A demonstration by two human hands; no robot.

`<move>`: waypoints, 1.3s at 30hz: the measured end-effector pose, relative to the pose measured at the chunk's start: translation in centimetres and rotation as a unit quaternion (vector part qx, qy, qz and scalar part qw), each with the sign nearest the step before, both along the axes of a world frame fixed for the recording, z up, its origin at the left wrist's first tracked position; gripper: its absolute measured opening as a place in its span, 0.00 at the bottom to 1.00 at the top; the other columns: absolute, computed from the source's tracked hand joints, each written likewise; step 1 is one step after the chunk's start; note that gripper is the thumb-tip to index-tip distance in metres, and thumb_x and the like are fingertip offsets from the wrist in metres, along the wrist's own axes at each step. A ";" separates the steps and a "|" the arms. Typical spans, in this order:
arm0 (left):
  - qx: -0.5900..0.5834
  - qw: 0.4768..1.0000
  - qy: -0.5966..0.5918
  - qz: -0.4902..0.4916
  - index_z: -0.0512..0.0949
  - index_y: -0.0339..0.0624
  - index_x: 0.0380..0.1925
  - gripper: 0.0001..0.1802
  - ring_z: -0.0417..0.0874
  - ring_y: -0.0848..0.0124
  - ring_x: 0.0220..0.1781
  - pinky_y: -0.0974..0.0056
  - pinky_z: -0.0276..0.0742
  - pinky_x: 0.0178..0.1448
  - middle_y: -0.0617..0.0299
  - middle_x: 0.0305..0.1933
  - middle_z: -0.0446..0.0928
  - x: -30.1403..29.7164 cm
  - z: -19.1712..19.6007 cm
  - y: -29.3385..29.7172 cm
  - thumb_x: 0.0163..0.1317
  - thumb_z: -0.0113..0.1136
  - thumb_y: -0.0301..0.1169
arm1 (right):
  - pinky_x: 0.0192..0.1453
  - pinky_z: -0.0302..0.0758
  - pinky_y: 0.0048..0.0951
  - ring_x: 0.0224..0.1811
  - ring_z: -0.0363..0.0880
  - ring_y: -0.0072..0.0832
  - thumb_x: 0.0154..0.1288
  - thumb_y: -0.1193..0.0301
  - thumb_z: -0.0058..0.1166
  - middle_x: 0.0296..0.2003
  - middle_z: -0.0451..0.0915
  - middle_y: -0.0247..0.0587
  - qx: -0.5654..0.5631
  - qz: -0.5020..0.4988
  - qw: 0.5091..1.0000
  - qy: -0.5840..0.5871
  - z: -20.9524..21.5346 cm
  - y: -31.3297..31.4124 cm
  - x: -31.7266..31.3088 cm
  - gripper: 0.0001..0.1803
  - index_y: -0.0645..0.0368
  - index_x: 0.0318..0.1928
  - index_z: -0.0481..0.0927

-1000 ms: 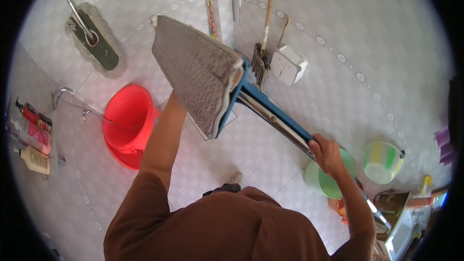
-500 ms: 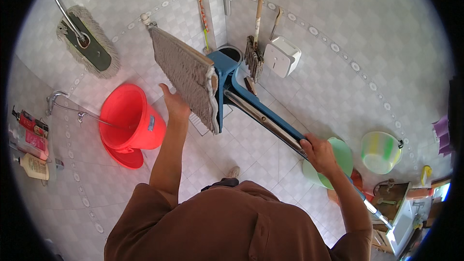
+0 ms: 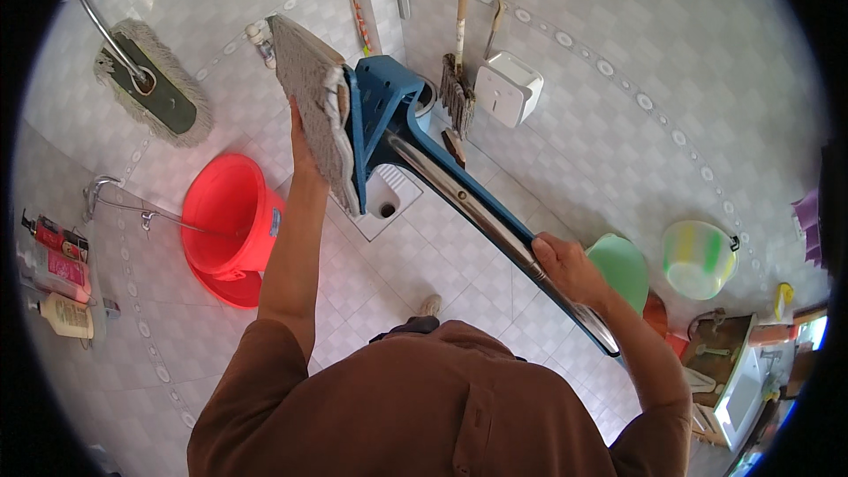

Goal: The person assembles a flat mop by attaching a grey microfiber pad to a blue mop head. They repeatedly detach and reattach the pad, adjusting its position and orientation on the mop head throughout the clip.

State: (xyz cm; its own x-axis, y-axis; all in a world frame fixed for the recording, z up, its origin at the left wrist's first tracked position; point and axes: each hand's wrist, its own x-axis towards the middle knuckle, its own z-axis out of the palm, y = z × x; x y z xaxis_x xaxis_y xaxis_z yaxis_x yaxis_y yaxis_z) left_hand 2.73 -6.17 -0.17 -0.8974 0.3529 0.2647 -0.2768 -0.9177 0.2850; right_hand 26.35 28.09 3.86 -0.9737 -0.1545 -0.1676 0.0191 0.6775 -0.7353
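A flat mop with a blue head and a grey fluffy pad [image 3: 309, 93] is held up off the floor, its pad tilted toward the left. My right hand [image 3: 570, 269] wraps round its metal-and-blue pole [image 3: 477, 210], well down from the head. On the pad side, my left hand [image 3: 301, 137] reaches up at the pad's left edge. The pad hides most of that hand's fingers, so I cannot see whether they grip it.
A red bucket [image 3: 221, 203] stands at left beside the wall tap [image 3: 102, 190]. Beyond the mop is a squat toilet [image 3: 389, 203]. A dust mop [image 3: 159, 97] and string mop [image 3: 458, 93] are by the walls. Right, a green basin [image 3: 620, 267] stands near a striped tub [image 3: 698, 261].
The mop head has moved left and slightly up, showing more of its blue back and uncovering the squat toilet. My left hand has slid further behind the pad; my right hand has shifted slightly left.
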 end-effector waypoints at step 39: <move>-0.580 0.725 0.069 0.365 0.61 0.38 0.64 0.32 0.77 0.74 0.48 0.70 0.72 0.53 0.59 0.51 0.75 4.5 -3.4 -1.4 0.59 0.58 0.25 | 0.41 0.71 0.45 0.38 0.76 0.57 0.70 0.55 0.40 0.33 0.78 0.61 0.039 -0.058 0.996 -0.059 -8.8 -0.2 -0.6 0.24 0.65 0.38 0.78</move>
